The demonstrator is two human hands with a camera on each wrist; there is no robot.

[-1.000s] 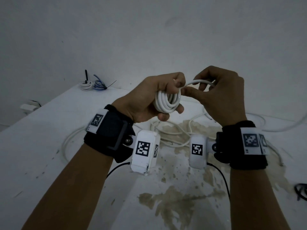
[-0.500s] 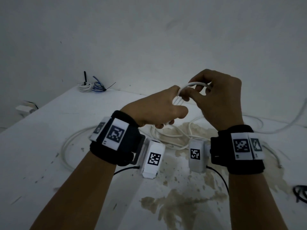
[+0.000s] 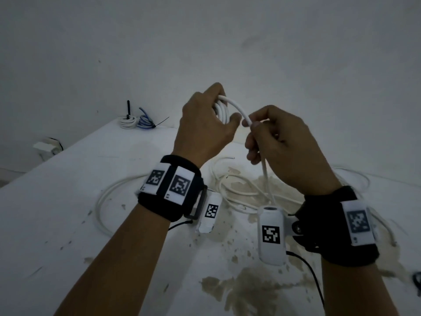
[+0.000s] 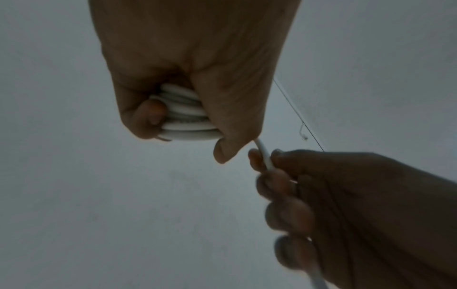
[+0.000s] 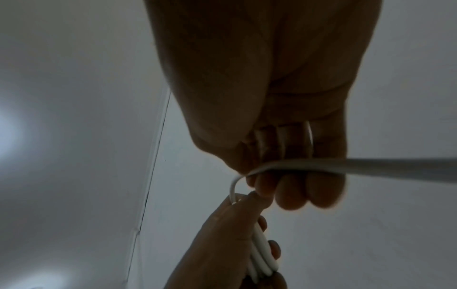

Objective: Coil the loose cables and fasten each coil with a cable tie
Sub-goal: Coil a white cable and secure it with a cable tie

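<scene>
My left hand (image 3: pixel 214 117) is raised above the table and grips a coil of white cable (image 3: pixel 222 110), its turns stacked between thumb and fingers (image 4: pixel 183 117). One strand arches from the coil to my right hand (image 3: pixel 262 133), which holds the white cable (image 3: pixel 265 172) in curled fingers, (image 4: pixel 265 158) just right of the left thumb. Below the right hand the cable hangs down to loose white loops (image 3: pixel 239 192) on the table. In the right wrist view the cable (image 5: pixel 346 166) crosses under the fingers toward the coil (image 5: pixel 261 254).
The table (image 3: pixel 68 190) is white with brown stains in the middle. At its far left corner lie a tied white coil (image 3: pixel 127 122) and a tied blue coil (image 3: pixel 144 120) with black ties. A long white cable loop (image 3: pixel 107 201) lies left. A dark cable (image 3: pixel 417 281) sits at the right edge.
My left hand has risen and rolled over with the coil, back of the hand now toward me. My right hand has dropped lower and slid along the cable, drawing a new arch.
</scene>
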